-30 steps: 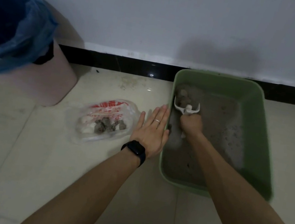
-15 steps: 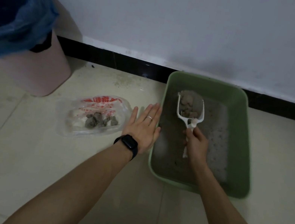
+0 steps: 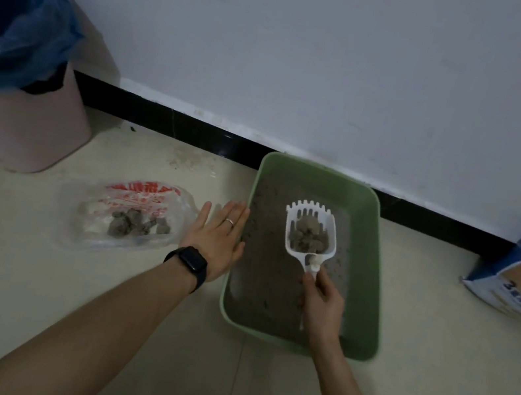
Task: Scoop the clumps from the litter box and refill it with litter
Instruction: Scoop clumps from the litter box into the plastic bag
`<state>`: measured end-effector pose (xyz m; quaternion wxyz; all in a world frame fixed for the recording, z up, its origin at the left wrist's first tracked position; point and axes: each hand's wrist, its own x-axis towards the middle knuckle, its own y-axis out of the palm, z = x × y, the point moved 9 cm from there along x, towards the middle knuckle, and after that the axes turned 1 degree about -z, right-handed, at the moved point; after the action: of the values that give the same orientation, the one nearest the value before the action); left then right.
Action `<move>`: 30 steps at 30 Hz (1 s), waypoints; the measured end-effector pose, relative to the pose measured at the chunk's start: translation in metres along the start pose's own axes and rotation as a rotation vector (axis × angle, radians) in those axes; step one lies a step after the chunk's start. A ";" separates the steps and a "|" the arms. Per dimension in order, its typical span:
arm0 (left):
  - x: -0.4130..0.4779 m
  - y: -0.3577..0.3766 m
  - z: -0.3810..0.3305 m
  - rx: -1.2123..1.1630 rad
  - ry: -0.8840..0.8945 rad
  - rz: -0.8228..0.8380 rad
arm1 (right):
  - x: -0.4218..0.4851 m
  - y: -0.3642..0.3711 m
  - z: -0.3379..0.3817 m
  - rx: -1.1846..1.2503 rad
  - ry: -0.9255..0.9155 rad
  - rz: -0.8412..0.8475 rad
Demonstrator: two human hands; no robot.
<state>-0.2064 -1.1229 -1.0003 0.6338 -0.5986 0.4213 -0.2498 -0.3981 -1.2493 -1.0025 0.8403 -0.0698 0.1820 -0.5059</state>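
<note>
Once dug at far end, scoop (image 3: 310, 232) now lifted clear over box (image 3: 376, 270), clumps (image 3: 307, 237) aboard, right hand (image 3: 324, 301) fingers wrapped on handle. Left hand (image 3: 214, 241) flat, fingers spread, against rim. Next likely: tip into bag (image 3: 130, 216).

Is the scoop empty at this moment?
No, the white scoop, held by the right hand above the green litter box, carries several grey clumps in its bowl.
</note>
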 end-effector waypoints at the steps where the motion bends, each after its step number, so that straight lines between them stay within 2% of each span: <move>1: 0.000 0.000 -0.001 0.010 0.010 0.000 | -0.001 0.001 -0.001 -0.006 0.001 0.015; 16: 0.001 -0.010 0.013 0.057 0.121 0.035 | -0.007 -0.007 0.005 -0.042 -0.006 0.032; 22: -0.010 -0.030 0.111 -0.024 -0.091 -0.009 | -0.012 0.018 0.047 -0.083 -0.098 0.136; 26: -0.046 -0.021 0.190 -0.028 -0.238 0.050 | -0.017 0.066 0.072 -0.129 -0.158 0.250; 30: -0.085 0.002 0.242 -0.013 -0.291 0.117 | -0.040 0.131 0.098 -0.168 -0.215 0.423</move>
<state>-0.0500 -0.9200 -0.9998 0.6979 -0.6070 0.3607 -0.1200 -0.2700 -1.1587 -0.9419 0.9332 -0.1533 0.1435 -0.2915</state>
